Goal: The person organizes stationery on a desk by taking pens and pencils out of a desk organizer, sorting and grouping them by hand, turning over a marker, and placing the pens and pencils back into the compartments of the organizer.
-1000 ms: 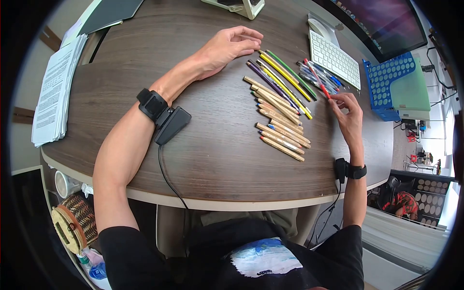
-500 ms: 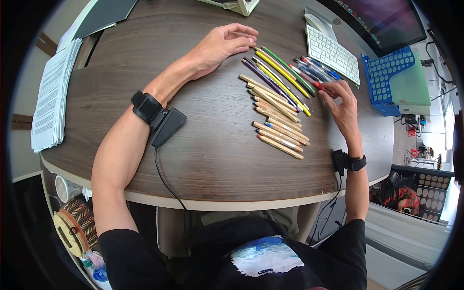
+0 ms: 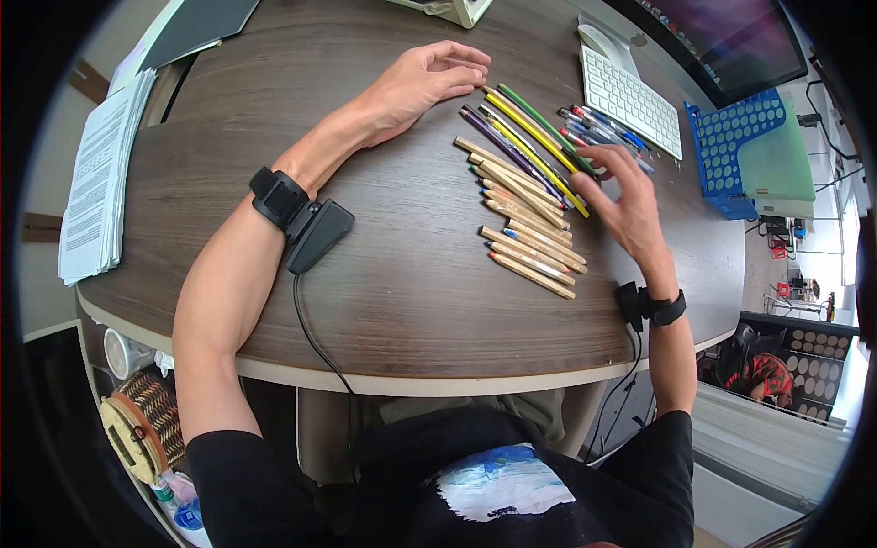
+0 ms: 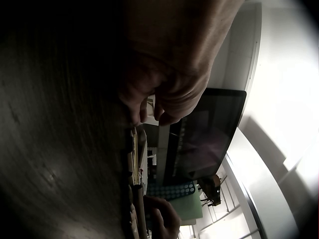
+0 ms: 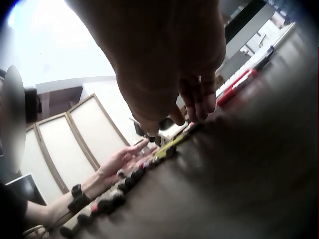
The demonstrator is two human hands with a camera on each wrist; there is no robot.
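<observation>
In the head view, my left hand (image 3: 416, 91) lies on its side on the desk, fingers loosely bent, fingertips beside the far ends of the long pencils. My right hand (image 3: 626, 205) reaches over the near ends of the green pencil (image 3: 539, 111) and yellow pencil (image 3: 516, 110), its fingers and thumb spread around them. Left of these lie purple pencils (image 3: 501, 144). Closer to me are several short wooden pencils (image 3: 530, 276) in a slanting row. The right wrist view shows the right hand's fingers (image 5: 199, 102) extended down at the pencils.
A pile of pens (image 3: 603, 126) lies beside the white keyboard (image 3: 630, 100), with the monitor (image 3: 722, 41) behind. A blue basket (image 3: 722, 155) stands at the right, a paper stack (image 3: 105, 173) at the far left. Cables hang from both wrist cameras.
My right hand has let go of the red pen among the pens and moved left to the near ends of the green and yellow pencils. The left hand has barely moved.
</observation>
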